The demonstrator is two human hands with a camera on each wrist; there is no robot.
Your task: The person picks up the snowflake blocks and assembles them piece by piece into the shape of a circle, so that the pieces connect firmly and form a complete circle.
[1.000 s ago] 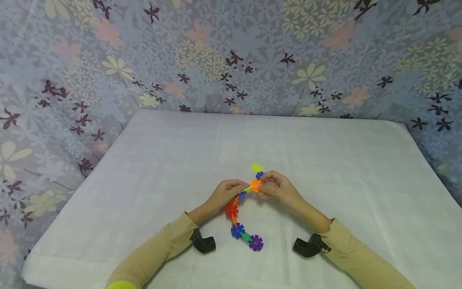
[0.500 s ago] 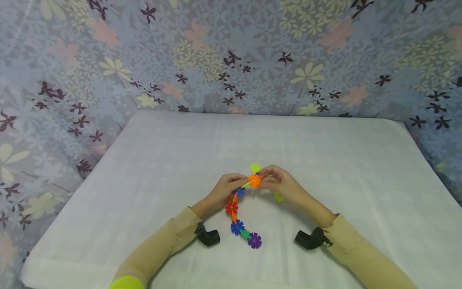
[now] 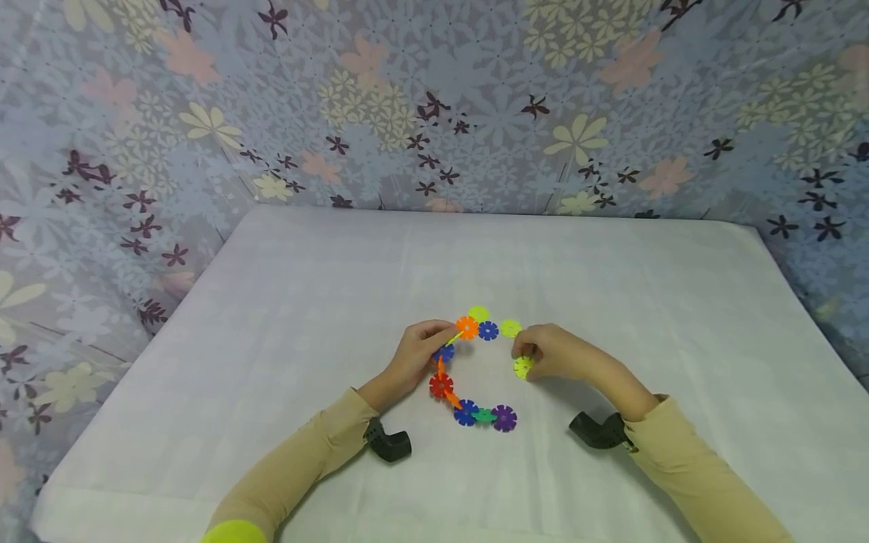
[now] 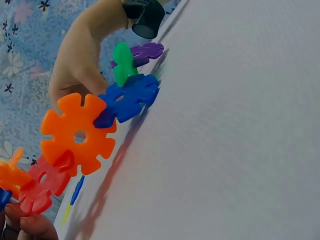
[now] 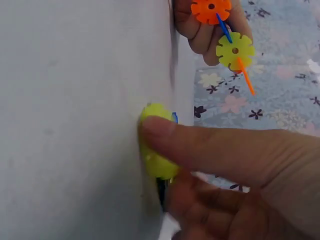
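Note:
My left hand (image 3: 414, 358) pinches a curved chain of notched interlocking plastic discs near its upper end. An orange disc (image 3: 467, 327) sits at that end. From there the chain passes a blue disc (image 3: 444, 352), a red disc (image 3: 441, 385), another blue, and a green, ending in a purple disc (image 3: 505, 418). My right hand (image 3: 560, 351) holds a separate yellow-green disc (image 3: 523, 367) between thumb and fingers, low at the table. The right wrist view shows the thumb lying over that yellow-green disc (image 5: 159, 142); the fingers behind it are partly hidden.
Near the chain's orange end lie a loose blue disc (image 3: 488, 330) and two yellow-green discs, one behind (image 3: 478, 313) and one to the right (image 3: 511, 329). A white cloth (image 3: 339, 302) covers the table. Black mounts (image 3: 600, 431) are worn at both wrists. Floral fabric hangs behind.
My right hand has left the orange disc and moved right and down to a yellow-green disc. The chain's lower end has swung right and up. My left hand keeps its grip.

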